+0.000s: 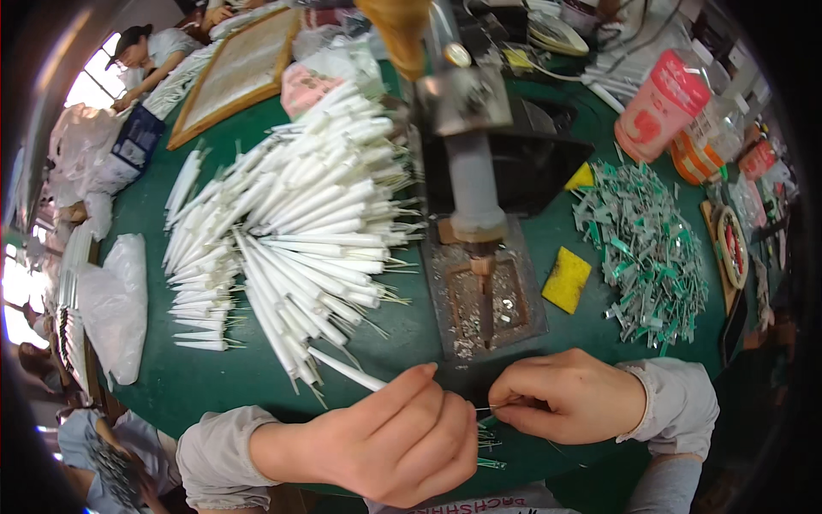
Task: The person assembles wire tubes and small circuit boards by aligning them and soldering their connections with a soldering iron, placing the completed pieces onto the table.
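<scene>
My left hand [390, 437] is closed round a slim white tube [347, 368], whose far end sticks out toward the pile. My right hand [561, 398] pinches a thin wire [484, 409] that runs from the left hand's fingers. A few small green pieces with wire leads [490, 463] lie on the table below the hands. Just beyond the hands, an upright soldering iron [486, 295] points down over a metal tray [505, 338] scattered with shiny bits. To the left spreads a large heap of white tubes with thin wire ends [291, 214].
Right of the iron lie a yellow sponge [566, 280] and a heap of small green-and-clear pieces with leads [642, 253]. Behind them stand a pink bottle [664, 103] and an orange-labelled bottle [702, 150]. A wood-framed board [235, 73], a plastic bag [116, 308] and other people sit toward the left.
</scene>
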Motion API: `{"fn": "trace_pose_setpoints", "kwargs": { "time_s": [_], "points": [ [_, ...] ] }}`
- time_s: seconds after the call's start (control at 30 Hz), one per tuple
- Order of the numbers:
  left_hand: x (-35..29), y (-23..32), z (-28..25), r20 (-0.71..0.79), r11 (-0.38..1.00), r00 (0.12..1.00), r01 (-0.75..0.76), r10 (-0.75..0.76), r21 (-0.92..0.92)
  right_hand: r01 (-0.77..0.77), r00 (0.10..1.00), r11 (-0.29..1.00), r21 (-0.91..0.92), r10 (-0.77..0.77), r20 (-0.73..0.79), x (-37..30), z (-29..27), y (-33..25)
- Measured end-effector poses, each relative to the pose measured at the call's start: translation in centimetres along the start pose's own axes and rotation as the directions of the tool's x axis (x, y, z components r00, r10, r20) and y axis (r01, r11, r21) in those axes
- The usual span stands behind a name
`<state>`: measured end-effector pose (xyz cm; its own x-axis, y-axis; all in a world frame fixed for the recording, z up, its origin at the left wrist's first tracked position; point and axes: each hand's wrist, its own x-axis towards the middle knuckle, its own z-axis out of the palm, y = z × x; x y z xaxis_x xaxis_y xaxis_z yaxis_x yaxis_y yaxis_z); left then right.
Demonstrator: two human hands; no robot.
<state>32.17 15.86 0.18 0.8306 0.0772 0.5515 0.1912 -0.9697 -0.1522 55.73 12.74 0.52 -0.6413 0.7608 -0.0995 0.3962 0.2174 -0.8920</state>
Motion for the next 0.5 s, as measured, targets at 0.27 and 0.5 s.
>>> {"fn": "trace_pose_setpoints", "kwargs": {
  "time_s": [0.27, 0.5],
  "points": [
    [-1.1, 1.5, 0.7, 0.026, 1.0, 1.0, -0.004, 0.003, 0.027, -0.393, 0.919, 0.751, 0.53, 0.309, 0.244, -0.2, 1.0, 1.0],
    [-0.7, 1.9, 0.0, -0.006, 0.997, 0.999, -0.051, 0.052, 0.054, -0.383, 0.921, 0.715, 0.585, 0.342, 0.186, 0.0, 1.6, 0.3]
  ]
}}
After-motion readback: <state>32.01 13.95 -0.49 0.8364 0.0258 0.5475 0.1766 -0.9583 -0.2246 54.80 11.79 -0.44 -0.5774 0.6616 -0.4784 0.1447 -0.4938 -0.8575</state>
